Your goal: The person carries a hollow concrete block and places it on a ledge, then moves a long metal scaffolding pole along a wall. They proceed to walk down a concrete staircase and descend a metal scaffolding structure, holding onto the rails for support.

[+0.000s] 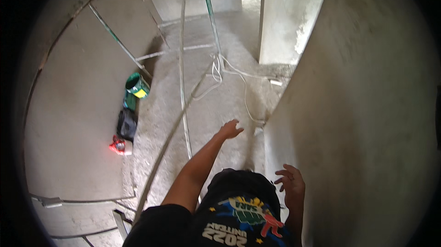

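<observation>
A green bucket stands on the floor close by the left-hand wall, its mouth up and tipped a little; what is inside is too dark to tell. Just below it in view come a green item, a dark bag and a red-and-white packet, lined up along the wall; their contents are hidden.

The left hand reaches forward over the floor, fingers loosely spread, with nothing seen in its grasp. Nearest ahead of it is a thin white cable, which loops across the floor around the foot of a green-and-pale pole and runs toward the right-hand wall. The right hand is raised beside that wall, half open, fingers bent, seemingly holding nothing. A long pale pole cuts across the floor left of the left hand.
</observation>
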The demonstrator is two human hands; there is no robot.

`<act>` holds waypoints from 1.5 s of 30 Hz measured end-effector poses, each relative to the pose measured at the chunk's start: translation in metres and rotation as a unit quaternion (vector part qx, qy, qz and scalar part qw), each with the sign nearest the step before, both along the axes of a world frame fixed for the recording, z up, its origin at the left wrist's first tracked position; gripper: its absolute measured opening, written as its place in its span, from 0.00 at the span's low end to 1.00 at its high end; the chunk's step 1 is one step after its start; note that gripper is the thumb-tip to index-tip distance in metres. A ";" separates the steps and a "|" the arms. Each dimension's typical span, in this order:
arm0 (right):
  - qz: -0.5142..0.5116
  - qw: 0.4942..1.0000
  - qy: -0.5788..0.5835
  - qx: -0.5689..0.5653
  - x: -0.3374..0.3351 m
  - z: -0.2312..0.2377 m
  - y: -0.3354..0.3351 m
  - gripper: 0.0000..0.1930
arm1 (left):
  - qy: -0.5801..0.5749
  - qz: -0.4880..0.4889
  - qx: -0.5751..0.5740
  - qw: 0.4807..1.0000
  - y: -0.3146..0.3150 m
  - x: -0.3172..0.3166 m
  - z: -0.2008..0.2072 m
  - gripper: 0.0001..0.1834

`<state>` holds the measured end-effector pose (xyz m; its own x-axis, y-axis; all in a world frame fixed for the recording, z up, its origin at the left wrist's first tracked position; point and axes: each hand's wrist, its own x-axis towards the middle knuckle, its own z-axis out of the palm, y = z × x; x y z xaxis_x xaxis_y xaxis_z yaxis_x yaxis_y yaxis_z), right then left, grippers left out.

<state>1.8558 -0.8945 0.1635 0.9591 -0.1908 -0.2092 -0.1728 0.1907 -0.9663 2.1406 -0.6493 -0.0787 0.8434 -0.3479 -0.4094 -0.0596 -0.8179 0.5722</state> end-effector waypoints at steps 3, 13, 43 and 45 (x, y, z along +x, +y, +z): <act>0.015 0.999 -0.007 0.032 0.080 0.005 -0.005 0.26 | -0.012 0.082 0.038 0.996 0.027 0.087 0.009 0.38; -0.051 0.999 0.004 -0.007 0.355 -0.060 -0.018 0.20 | -0.130 0.316 0.113 0.933 0.063 0.376 -0.033 0.33; 0.470 0.609 -0.486 -0.414 1.251 -0.180 0.289 0.22 | 0.184 0.456 0.203 0.846 0.136 0.438 -0.139 0.26; 0.386 0.589 -0.572 -0.420 1.286 -0.194 0.300 0.21 | 0.202 0.519 0.147 0.817 0.140 0.488 -0.132 0.23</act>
<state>3.1414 -0.5947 -0.0302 0.2489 0.8202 0.5152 0.9618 -0.1464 -0.2315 2.6285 -0.5088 -0.2112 0.3973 0.6325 -0.6649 0.8992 -0.4132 0.1442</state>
